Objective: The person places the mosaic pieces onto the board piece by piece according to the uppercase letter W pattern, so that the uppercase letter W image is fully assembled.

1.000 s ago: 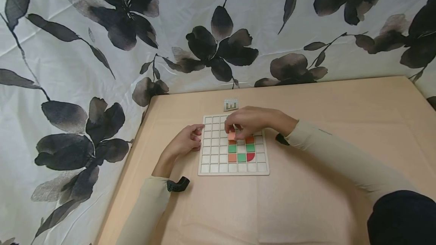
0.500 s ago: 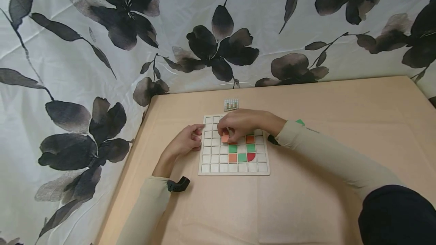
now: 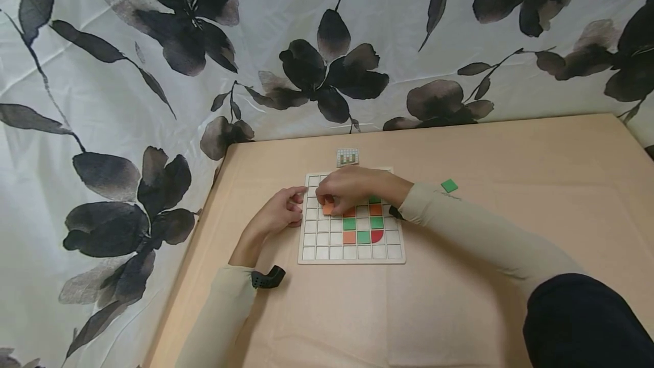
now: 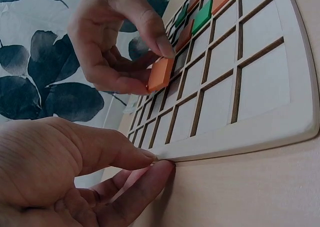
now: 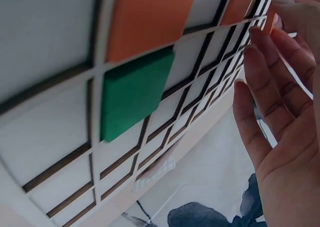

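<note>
White cloth (image 3: 265, 21) with dark printed flowers (image 3: 355, 78) shows behind and left of a tan table (image 3: 536, 175).

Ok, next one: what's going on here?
A person's right hand pinches an orange tile over a white grid board, while the left hand holds the board's left edge. Several other colored tiles already sit in its squares. A loose green tile lies on the table to the right, and a small gridded card lies beyond the board.
</note>
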A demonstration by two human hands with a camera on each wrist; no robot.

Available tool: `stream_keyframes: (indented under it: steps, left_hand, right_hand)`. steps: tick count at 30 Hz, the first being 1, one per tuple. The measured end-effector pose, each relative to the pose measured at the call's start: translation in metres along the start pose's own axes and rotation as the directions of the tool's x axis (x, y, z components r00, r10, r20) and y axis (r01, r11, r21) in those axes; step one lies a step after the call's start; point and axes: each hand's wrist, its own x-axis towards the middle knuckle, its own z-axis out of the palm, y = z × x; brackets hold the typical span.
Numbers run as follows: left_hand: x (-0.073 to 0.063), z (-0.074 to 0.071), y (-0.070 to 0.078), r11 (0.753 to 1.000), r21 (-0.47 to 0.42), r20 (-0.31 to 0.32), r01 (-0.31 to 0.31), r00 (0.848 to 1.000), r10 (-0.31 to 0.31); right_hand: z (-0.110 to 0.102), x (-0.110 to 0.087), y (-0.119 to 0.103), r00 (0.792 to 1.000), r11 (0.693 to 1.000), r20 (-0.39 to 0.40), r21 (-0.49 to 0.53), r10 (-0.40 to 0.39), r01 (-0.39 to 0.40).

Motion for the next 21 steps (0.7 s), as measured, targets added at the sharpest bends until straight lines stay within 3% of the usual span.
stream_keyframes:
  steps: [21]
  left_hand:
    - [-0.002,0.000,0.001,1.000,-0.014,0.008,-0.014,1.000,0.014]
  right_hand:
    - [0.011,0.013,-0.005,1.000,0.996,-0.016,-0.083,-0.017,0.015]
